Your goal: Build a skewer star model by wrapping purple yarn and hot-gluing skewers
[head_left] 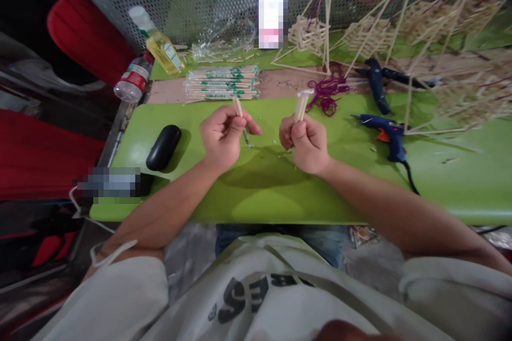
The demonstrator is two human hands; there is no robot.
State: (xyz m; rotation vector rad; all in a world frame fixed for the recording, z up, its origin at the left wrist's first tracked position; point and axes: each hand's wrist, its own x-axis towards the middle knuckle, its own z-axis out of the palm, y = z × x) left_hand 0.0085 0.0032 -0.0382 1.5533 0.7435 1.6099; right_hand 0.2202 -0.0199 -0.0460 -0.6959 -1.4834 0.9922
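Note:
My left hand pinches a short wooden stick between thumb and fingers; a thin dark-tipped tool shows below its fingers. To the right, my right hand is closed round a small bunch of wooden sticks, held upright with a bit of clear wrapping on top. The hands are apart, above the green table. Behind them lies a row of wrapped chopsticks. A tangle of purple yarn rests just beyond my right hand.
At right are a blue glue gun, a dark tool and several stick-built models. A black case, an oil bottle and a clear bottle stand or lie at left. A lit phone is at the back.

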